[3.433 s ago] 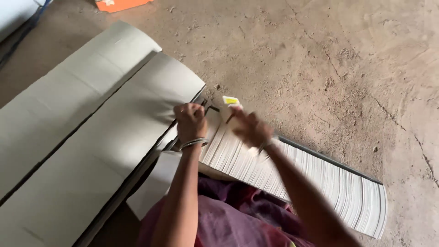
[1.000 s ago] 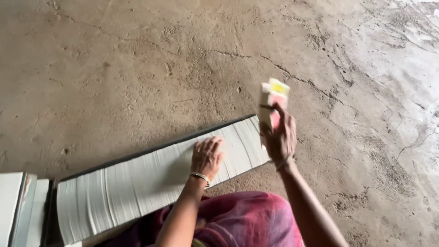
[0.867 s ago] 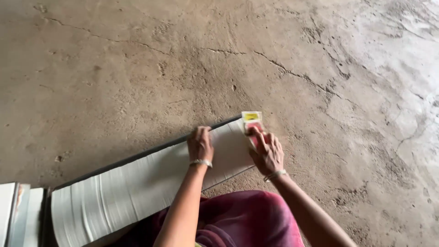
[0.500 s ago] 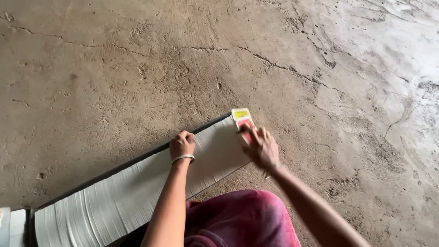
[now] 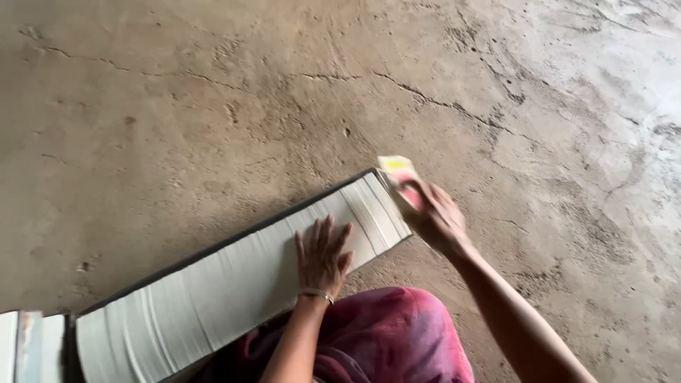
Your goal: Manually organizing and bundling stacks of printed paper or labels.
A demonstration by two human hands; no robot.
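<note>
Left hand [image 5: 323,253], curled at the fanned sheet row [image 5: 227,291] half a second ago, now lies flat, fingers spread. Right hand [image 5: 434,216] with its yellow-pink block [image 5: 399,177] now sits at the row's end corner, block tilted off the top.

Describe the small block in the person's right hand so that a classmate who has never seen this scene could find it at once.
Start at the long row of pale fanned sheets lying slantwise on the cracked concrete floor. Follow it to its far right end, where the right hand grips a small block at the edge of the sheets. It alone is coloured, yellow above and pink below; everything near it is off-white or grey.
</note>
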